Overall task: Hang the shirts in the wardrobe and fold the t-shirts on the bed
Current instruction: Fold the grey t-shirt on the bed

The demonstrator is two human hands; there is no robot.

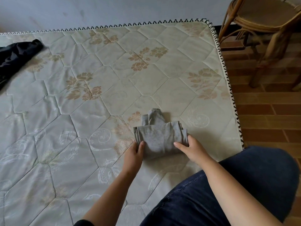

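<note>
Head view: a black garment lies at the far left of the bed. The left hand grips the left edge of the folded grey t-shirt, thumb on top. The right hand grips its right edge likewise. The t-shirt rests on the bed near its right border. A wooden chair stands on the floor at far right.

Grey t-shirt; cream mattress quilted with tan flowers — black zigzag edging; black garment at its left edge.
</note>
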